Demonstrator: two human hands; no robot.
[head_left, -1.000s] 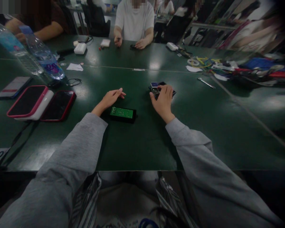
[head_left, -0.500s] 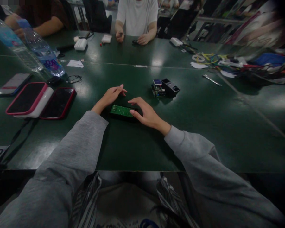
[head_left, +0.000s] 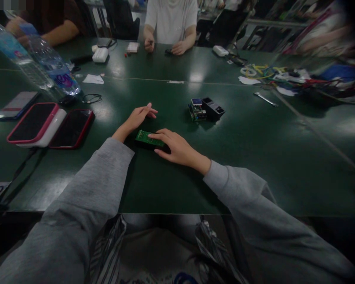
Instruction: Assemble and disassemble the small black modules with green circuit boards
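Observation:
A green circuit board [head_left: 142, 136] lies face up in a shallow black case or holder on the table, directly in front of me. My right hand [head_left: 176, 148] covers its right end, the fingers across the top and the thumb at the near side. How firmly it grips is hard to see. Just beyond the board's left end is my left hand [head_left: 137, 118], empty, fingers apart and resting near the tabletop. Farther off to the right stand a small stacked electronic module [head_left: 197, 111] with a little screen and, touching or close beside it, a black casing [head_left: 213, 109] with cutouts.
Phones [head_left: 72, 128] and two water bottles [head_left: 57, 75] occupy the left side. A thin cable [head_left: 92, 98] and white paper [head_left: 93, 79] lie behind. At right are a wrench [head_left: 265, 99] and a heap of tangled wires [head_left: 301, 81]. A person in white [head_left: 171, 23] sits opposite.
My right hand has come down and left onto the circuit board, its fingers now across the top. The board has shifted slightly left. My left hand has barely moved.

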